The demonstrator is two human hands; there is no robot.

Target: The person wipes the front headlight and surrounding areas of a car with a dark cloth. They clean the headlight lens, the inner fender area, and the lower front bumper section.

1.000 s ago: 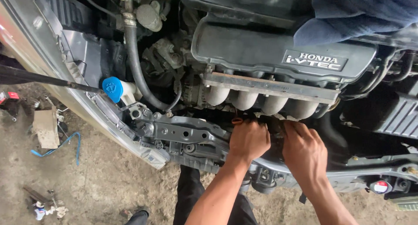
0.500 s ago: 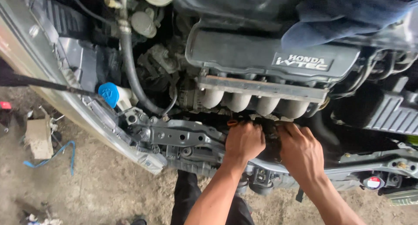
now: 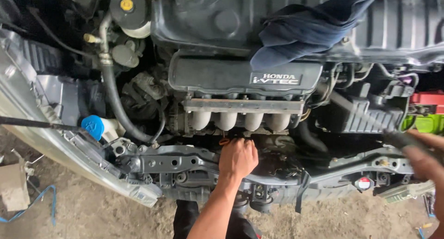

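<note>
I look down into an open engine bay. My left hand [image 3: 238, 158] reaches over the front metal crossmember [image 3: 185, 162] into the gap just below the silver intake manifold runners [image 3: 240, 120]. Its fingertips are hidden in the gap, beside a small orange ring [image 3: 224, 141]. At the frame's right edge, my blurred right hand [image 3: 423, 162] is away from the engine and seems closed around a dark object [image 3: 395, 138]. A black engine cover [image 3: 245, 77] sits above the manifold.
A dark blue cloth [image 3: 310, 28] lies on top of the engine. At the left are a black hose [image 3: 115, 105], a blue reservoir cap [image 3: 92, 126] and a thin black rod [image 3: 32, 123]. Sandy ground lies below the bumper.
My right hand has left the spot beside my left hand and swung out to the far right. My view has moved closer and shifted. The left hand stays under the manifold.
</note>
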